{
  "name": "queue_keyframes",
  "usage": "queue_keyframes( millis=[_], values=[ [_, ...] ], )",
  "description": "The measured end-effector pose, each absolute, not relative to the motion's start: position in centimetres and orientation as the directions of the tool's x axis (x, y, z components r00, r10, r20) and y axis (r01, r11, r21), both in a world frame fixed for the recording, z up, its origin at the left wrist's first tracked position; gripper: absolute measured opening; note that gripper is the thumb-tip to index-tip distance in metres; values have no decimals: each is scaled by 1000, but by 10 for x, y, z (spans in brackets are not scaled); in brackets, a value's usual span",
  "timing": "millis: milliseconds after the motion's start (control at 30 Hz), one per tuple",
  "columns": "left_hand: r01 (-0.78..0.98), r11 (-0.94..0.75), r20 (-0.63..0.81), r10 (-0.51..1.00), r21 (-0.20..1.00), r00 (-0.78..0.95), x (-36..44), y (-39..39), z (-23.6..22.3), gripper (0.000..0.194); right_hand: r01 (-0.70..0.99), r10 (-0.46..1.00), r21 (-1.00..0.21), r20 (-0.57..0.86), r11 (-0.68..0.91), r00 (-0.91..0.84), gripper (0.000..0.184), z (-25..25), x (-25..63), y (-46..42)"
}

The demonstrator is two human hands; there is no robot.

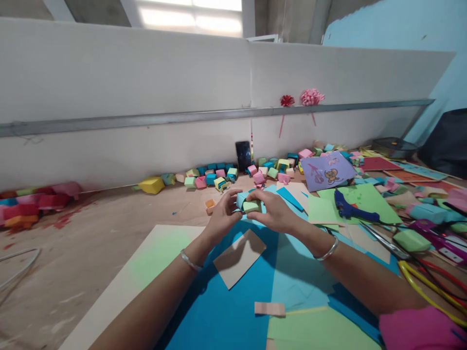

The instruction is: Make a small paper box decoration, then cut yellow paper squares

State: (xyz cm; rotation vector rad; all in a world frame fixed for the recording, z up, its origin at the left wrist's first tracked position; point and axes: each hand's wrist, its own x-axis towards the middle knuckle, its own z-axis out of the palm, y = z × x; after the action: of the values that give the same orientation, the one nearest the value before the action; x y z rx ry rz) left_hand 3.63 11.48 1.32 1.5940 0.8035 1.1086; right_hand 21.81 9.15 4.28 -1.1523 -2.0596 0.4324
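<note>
Between my two hands is a small folded paper box [251, 206], pale green with a light blue part at its left. My left hand [225, 211] grips its blue side, fingers curled round it. From the other side, my right hand [273, 210] pinches the green part between thumb and fingers. Both hands are held over sheets of blue paper [241, 291]. A beige paper rectangle [241, 257] lies just below them. Left of my left hand sits a small orange paper box [210, 206].
Several small coloured paper boxes [210, 179] line the white wall, beside an upright phone [243, 155]. At right lie a blue glue gun [352, 209] on green paper, scissors [386, 240], cables [419, 287] and a purple card [326, 170]. A pink strip [270, 309] lies in front.
</note>
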Motion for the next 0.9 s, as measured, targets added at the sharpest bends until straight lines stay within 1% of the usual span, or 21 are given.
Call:
queue_keyframes(
  millis=[67, 133, 200, 433, 500, 533, 600, 700, 800, 900],
  values=[
    [-94, -219, 238, 893, 971, 382, 36, 113, 15, 60, 551, 833, -626, 451, 551, -320, 22, 44, 218, 90],
    [-155, -163, 211, 902, 974, 378, 35, 112, 16, 60, 511, 827, -653, 473, 560, -302, 20, 44, 217, 89],
    [-173, -146, 201, 909, 974, 366, 35, 112, 16, 58, 490, 823, -664, 493, 565, -280, 21, 43, 216, 89],
    [-186, -232, 280, 912, 955, 299, 34, 111, 19, 58, 435, 799, -682, 574, 588, -180, 33, 33, 212, 91],
    [-194, -251, 299, 910, 949, 288, 34, 111, 20, 57, 415, 805, -706, 578, 574, -130, 36, 32, 211, 91],
    [-195, -260, 307, 909, 946, 281, 34, 111, 20, 56, 395, 816, -729, 569, 559, -103, 35, 32, 211, 91],
    [-196, -274, 320, 910, 942, 263, 35, 112, 20, 55, 355, 829, -763, 556, 540, -66, 26, 33, 210, 91],
    [-198, -291, 334, 913, 936, 237, 36, 113, 19, 54, 333, 810, -753, 584, 568, -62, 16, 32, 210, 91],
    [-184, -311, 348, 910, 932, 227, 38, 111, 19, 55, 307, 797, -747, 600, 589, -67, 18, 30, 210, 92],
    [-165, -327, 359, 905, 930, 229, 40, 108, 21, 54, 297, 799, -758, 600, 581, -33, 19, 29, 211, 94]
  ],
)
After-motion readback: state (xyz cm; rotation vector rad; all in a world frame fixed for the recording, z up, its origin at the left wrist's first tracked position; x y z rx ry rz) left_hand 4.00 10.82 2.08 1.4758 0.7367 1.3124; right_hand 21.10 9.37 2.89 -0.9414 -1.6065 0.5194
